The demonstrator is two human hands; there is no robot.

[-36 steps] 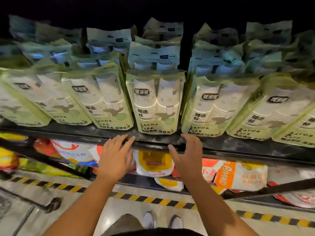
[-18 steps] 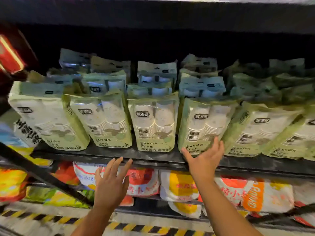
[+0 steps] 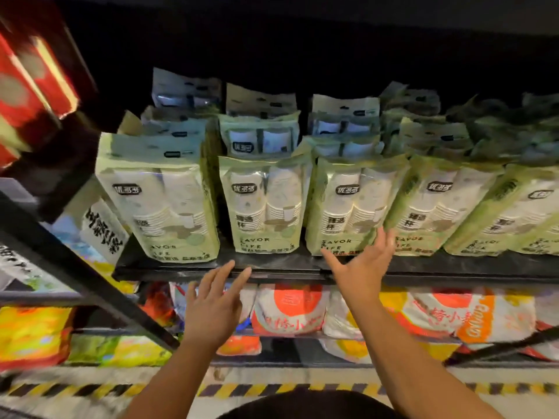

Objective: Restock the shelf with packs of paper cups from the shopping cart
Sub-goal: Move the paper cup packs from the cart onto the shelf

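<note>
Spread, empty: left hand, right hand; cup packs crowd shelf front; snack bags below.

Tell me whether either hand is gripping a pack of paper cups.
No: the left hand and right hand both show spread fingers, holding nothing.

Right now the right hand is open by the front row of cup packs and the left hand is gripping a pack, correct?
No. The head view shows the left hand gripping nothing: it is open, fingers spread, at the shelf edge. The right hand is open by the front row of cup packs.
</note>
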